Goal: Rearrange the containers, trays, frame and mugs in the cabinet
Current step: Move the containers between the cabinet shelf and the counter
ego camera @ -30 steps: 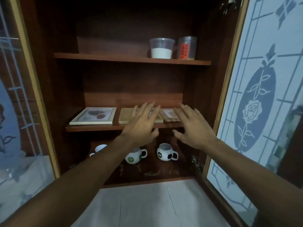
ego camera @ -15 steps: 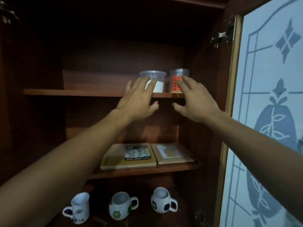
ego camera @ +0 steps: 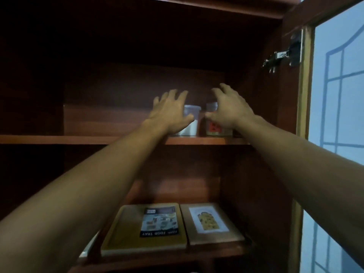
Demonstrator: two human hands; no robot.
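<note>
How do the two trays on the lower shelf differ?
The left tray is yellow and wider; the right tray is tan and narrower. The left tray's label is dark with white lettering; the right tray's label is pale with a yellowish picture. Both lie flat, side by side on one shelf.

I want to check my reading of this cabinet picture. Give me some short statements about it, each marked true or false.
1. The white-filled container and the red-labelled container stand on the upper shelf. True.
2. Both trays lie on that same shelf. False: the large tray and the small tray lie on the lower shelf.
3. The left hand is in front of the white-filled container. True.
4. The right hand holds a mug. False: it holds nothing and is open at the red-labelled container.
5. The cabinet is closed. False: the door stands open at the right.
</note>
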